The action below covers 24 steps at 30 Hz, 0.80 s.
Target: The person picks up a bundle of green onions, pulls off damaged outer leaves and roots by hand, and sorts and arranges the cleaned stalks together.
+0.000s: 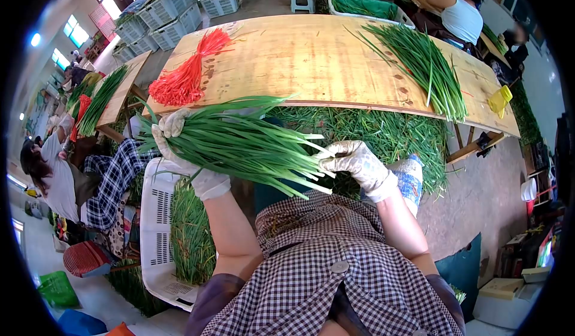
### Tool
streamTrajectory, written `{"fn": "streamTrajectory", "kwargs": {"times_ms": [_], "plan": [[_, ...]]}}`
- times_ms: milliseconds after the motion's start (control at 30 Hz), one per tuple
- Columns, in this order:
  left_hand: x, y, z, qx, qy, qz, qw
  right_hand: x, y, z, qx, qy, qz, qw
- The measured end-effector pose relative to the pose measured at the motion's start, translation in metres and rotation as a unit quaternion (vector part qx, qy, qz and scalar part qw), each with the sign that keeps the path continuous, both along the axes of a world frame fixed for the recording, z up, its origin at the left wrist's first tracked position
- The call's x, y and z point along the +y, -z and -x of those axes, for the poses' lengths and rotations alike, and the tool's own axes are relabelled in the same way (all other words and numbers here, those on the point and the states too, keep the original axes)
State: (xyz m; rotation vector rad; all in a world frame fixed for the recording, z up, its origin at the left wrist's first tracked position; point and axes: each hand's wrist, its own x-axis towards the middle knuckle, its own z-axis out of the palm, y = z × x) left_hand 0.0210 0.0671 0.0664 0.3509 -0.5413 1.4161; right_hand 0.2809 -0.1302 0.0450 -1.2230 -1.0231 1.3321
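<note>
A loose bunch of garlic chives (239, 141) lies across in front of my body, leaves to the left and pale stem ends to the right. My left hand (172, 129), in a stained white glove, is closed around the leafy end. At the pale ends, the gloved fingers of my right hand (354, 161) pinch some stems. Just beyond, on the wooden table (287, 60), sits a heap of red ties (185, 75). A second pile of chives (425, 66) rests at the table's right side.
A white crate (157, 228) holding chives stands at my left. Loose greens (383, 135) cover the floor under the table's near edge. A yellow object (499, 100) sits at the table's right corner. Stacked grey crates (165, 15) and several people are farther back.
</note>
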Motion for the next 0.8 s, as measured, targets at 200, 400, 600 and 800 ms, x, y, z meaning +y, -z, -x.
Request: {"fn": "streamTrajectory", "kwargs": {"times_ms": [200,400,600,800], "plan": [[-0.007,-0.004,-0.009,-0.01,0.027,-0.034,0.999,0.001,0.022,-0.016,0.33,-0.172,0.067,0.926],[-0.005,-0.006,-0.003,0.014,0.002,-0.026,1.0,0.004,0.015,-0.027,-0.662,0.049,0.125,0.738],[-0.027,-0.036,-0.037,0.012,0.144,-0.026,0.989,0.016,-0.065,-0.008,-0.598,0.122,-0.312,0.728],[-0.006,-0.064,-0.065,0.359,-0.122,0.153,0.912,0.02,0.01,0.025,0.27,-0.24,-0.033,0.932]]}}
